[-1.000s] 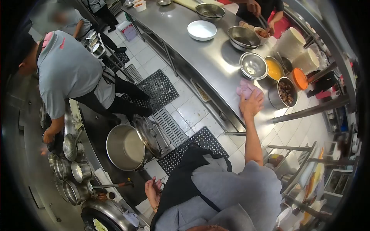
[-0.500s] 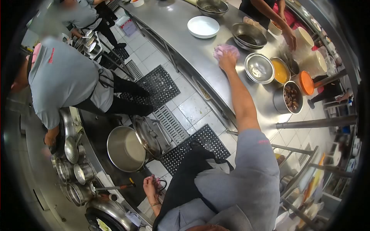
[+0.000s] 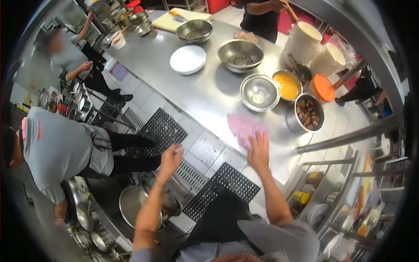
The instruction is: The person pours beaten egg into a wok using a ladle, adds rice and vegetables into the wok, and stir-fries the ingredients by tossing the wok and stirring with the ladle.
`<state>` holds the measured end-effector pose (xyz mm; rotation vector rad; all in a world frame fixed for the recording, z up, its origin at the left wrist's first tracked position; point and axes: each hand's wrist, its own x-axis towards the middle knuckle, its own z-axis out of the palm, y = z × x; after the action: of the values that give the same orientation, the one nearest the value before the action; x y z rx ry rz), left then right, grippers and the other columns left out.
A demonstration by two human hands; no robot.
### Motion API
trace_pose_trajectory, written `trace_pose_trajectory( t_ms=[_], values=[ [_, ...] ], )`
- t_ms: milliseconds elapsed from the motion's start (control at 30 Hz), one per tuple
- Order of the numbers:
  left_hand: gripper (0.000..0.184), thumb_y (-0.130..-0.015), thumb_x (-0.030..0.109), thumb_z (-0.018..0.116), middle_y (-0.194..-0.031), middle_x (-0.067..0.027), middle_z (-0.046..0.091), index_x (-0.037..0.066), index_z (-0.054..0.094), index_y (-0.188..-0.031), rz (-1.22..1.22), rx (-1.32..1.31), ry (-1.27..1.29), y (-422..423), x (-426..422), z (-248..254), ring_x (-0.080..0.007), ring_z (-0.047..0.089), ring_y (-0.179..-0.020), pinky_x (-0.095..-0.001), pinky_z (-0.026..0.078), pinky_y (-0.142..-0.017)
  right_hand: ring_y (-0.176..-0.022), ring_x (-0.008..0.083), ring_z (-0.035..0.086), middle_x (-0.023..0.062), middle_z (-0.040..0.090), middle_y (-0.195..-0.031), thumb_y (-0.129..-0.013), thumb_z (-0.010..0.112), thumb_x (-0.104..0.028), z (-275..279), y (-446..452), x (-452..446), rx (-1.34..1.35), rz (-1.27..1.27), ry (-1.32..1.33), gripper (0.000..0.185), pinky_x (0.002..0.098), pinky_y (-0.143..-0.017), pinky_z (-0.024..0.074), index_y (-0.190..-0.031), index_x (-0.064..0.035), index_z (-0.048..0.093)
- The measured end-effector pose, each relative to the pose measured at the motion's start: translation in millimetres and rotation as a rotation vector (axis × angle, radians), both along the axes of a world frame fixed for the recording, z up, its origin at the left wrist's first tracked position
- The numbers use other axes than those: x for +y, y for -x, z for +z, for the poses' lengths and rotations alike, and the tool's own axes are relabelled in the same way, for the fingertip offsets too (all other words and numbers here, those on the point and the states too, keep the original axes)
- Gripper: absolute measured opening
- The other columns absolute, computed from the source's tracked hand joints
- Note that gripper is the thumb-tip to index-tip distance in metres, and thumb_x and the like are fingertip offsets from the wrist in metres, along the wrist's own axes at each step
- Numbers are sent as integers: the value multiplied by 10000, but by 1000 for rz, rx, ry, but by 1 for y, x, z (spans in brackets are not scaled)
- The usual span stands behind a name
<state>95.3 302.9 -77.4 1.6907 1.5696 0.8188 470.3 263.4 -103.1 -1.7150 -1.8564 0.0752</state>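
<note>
My right hand (image 3: 259, 153) grips the edge of a pink cloth (image 3: 244, 127), which lies spread on the steel table (image 3: 214, 96) near its front edge. My left hand (image 3: 171, 160) is raised over the floor beside the table. Its fingers are curled in, and a small pale spot shows at them that I cannot make out. Beyond the cloth stand a shiny steel bowl (image 3: 260, 92), a container of yellow-orange liquid (image 3: 288, 85) and a pot of dark brown chunks (image 3: 308, 114).
A white dish (image 3: 187, 60) and two steel bowls, one nearer (image 3: 241, 54), stand farther back. A large pot (image 3: 133, 205) is at lower left, where a co-worker in grey (image 3: 65, 144) bends over the stove. Another person (image 3: 262, 19) stands across the table.
My right hand has drawn the cloth back toward me, and the cloth has spread out from a bunch. My left hand has risen from low by the pot. The view has shifted.
</note>
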Motion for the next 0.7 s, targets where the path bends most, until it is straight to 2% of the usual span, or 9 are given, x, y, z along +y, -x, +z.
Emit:
trace_pose_trajectory(
  t_ms=[67, 133, 200, 267, 333, 400, 533, 667, 700],
  values=[
    [285, -931, 182, 648, -950, -152, 708, -47, 648, -1102, -37, 61, -70, -18, 83, 12, -195, 666, -872, -318, 526, -820, -1341, 517, 335, 255, 463, -1364, -749, 665, -76, 8, 5, -6, -20, -110, 40, 474, 585, -1141, 269, -1212, 3, 595],
    [312, -913, 168, 651, -1036, -160, 697, -34, 631, -1151, -19, 114, -157, -39, 162, 21, -238, 672, -954, -336, 522, -849, -1351, 509, 324, 253, 457, -1374, -742, 677, -92, 12, 15, -4, -37, -190, 67, 500, 595, -1143, 264, -1227, -5, 595],
    [471, -870, 136, 648, -1066, -239, 661, 4, 544, -1310, 19, 154, -170, -52, 230, 8, -333, 636, -1014, -383, 502, -909, -1356, 506, 320, 249, 458, -1376, -739, 689, -105, 12, 21, 1, -46, -224, 74, 522, 604, -1141, 262, -1243, -12, 592],
    [596, -850, 134, 639, -1157, -305, 565, 68, 446, -1410, 62, 329, -145, -59, 287, -22, -425, 599, -1060, -421, 484, -949, -1358, 505, 317, 246, 459, -1377, -737, 699, -115, 13, 18, 4, -53, -250, 96, 536, 609, -1139, 261, -1252, -16, 591],
    [692, -838, 130, 629, -1220, -351, 482, 120, 367, -1478, 82, 432, -107, -69, 320, -29, -486, 567, -1085, -450, 470, -977, -1357, 506, 317, 243, 459, -1378, -737, 705, -122, 16, 17, 6, -36, -252, 139, 540, 612, -1138, 261, -1254, -17, 590],
    [750, -834, 122, 617, -1255, -375, 411, 162, 305, -1515, 69, 473, -55, -77, 340, -29, -518, 540, -1087, -470, 460, -991, -1354, 516, 310, 264, 457, -1354, -746, 662, -61, 22, 17, 7, 28, -248, 120, 491, 603, -1149, 246, -1224, 24, 583],
    [691, -799, 136, 681, -1272, -363, 414, 149, 409, -1434, 80, 572, 20, -86, 355, -28, -498, 513, -1142, -493, 447, -1011, -1356, 514, 308, 259, 458, -1354, -741, 661, -49, 18, 15, 8, 45, -246, 114, 495, 605, -1148, 248, -1225, 17, 583],
    [528, -776, 199, 765, -1227, -349, 457, 59, 549, -1238, 131, 404, -113, -87, 324, -43, -473, 518, -1080, -478, 448, -975, -1354, 496, 328, 239, 483, -1339, -747, 687, -75, 9, 14, 3, 8, -239, 89, 540, 600, -1136, 272, -1270, -13, 566],
    [496, -771, 216, 784, -1206, -341, 470, 36, 572, -1182, 151, 363, -161, -90, 302, -43, -463, 518, -1059, -473, 447, -962, -1354, 476, 343, 240, 488, -1336, -781, 665, -70, -3, 11, 1, 93, -263, 66, 511, 568, -1142, 277, -1277, -8, 559]
  ],
)
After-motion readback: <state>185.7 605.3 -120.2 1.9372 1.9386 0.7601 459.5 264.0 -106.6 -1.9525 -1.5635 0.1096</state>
